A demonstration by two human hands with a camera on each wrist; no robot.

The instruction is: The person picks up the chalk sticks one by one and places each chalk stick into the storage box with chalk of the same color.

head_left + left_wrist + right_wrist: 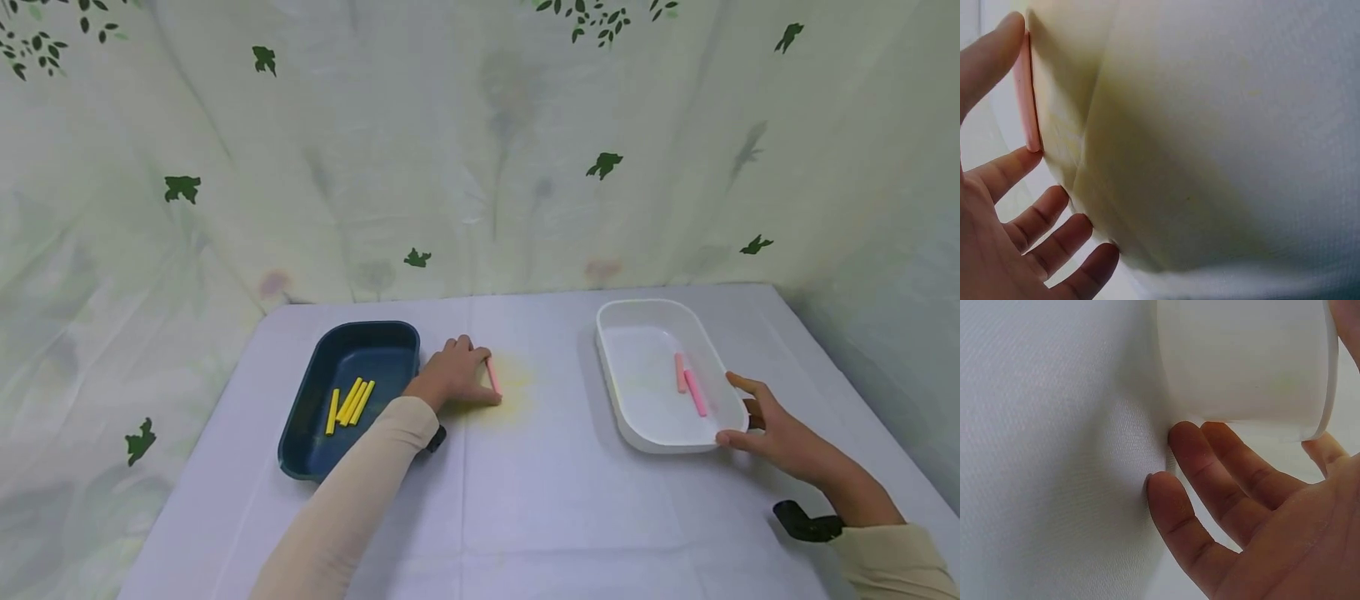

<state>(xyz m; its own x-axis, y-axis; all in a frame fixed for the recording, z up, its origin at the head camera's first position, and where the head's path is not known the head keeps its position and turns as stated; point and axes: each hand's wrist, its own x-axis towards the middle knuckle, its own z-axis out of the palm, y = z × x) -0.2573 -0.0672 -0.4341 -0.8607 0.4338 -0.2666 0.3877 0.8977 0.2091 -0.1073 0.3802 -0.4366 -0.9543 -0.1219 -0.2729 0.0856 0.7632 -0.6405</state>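
Near the middle of the cloth, my left hand point(453, 372) pinches a pink chalk stick point(492, 375) lengthwise, thumb at one end and forefinger at the other. In the left wrist view, the other fingertips of that hand rest on the cloth beside the chalk point(1027, 94). My right hand point(783, 437) grips the near right corner of a white tray point(637, 392), its thumb at the rim. Two pink chalk sticks point(695, 393) lie inside this tray. Seen from the right wrist, several fingers point(1210, 469) reach along the tray's outer wall point(1241, 362), low by the cloth.
A dark blue tray point(375, 354) stands at the left, with several yellow chalk sticks point(362, 403) in it. My left forearm point(360, 492) passes over its near right side. Yellowish dust point(521, 392) marks the white tablecloth point(540, 492). A patterned curtain point(450, 192) hangs behind the table.
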